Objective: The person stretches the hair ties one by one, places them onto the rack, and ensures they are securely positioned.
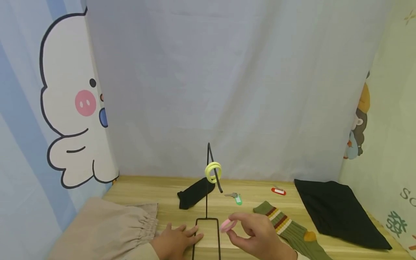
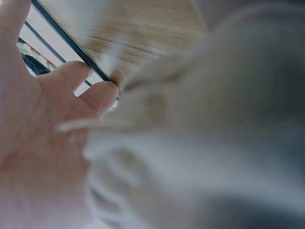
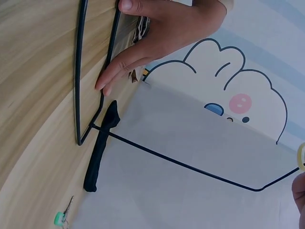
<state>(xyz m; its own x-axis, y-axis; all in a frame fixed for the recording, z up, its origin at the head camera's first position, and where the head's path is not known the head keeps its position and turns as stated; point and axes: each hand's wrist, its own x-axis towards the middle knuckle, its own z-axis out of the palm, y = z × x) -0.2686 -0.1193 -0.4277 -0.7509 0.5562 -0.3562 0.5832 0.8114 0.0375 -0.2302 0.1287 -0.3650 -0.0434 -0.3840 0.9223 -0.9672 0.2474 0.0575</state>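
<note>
A black wire stand (image 1: pixel 207 206) rises from a rectangular wire base. Yellow rings (image 1: pixel 207 172) hang on its sloping arm. My left hand (image 1: pixel 175 241) rests with spread fingers at the left side of the base; the left wrist view shows its fingertips right at the black wire. Between thumb and forefinger, my right hand (image 1: pixel 258 234) pinches a pink ring (image 1: pixel 227 228), low in front of the stand and right of the base. A blurred sleeve (image 2: pixel 200 133) covers much of the left wrist view.
Beige gathered cloth (image 1: pixel 104 227) lies at the left. Behind the stand is a black sock (image 1: pixel 194 195). Farther right are a key with a green tag (image 1: pixel 238 199), a red tag (image 1: pixel 278 191), a green striped sock (image 1: pixel 294 236) and black cloth (image 1: pixel 338 213). Curtains enclose the table.
</note>
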